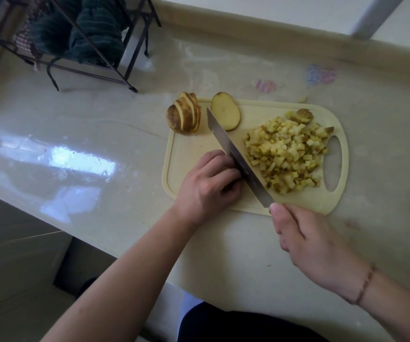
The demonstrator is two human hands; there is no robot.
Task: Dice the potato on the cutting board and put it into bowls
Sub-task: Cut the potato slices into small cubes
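A heap of diced potato (288, 156) lies on the right part of the cream cutting board (186, 154), near its handle hole. A single flat slice (225, 111) and one fanned stack of slices (185, 114) sit at the board's far left edge. The left hand (207, 183) has its fingers (220, 166) curled down against the knife (238, 156); what they hold is hidden. The right hand (312, 243) grips the knife's handle, thumb at the blade's base. The board rests on a glossy counter (75, 144). No writing is readable.
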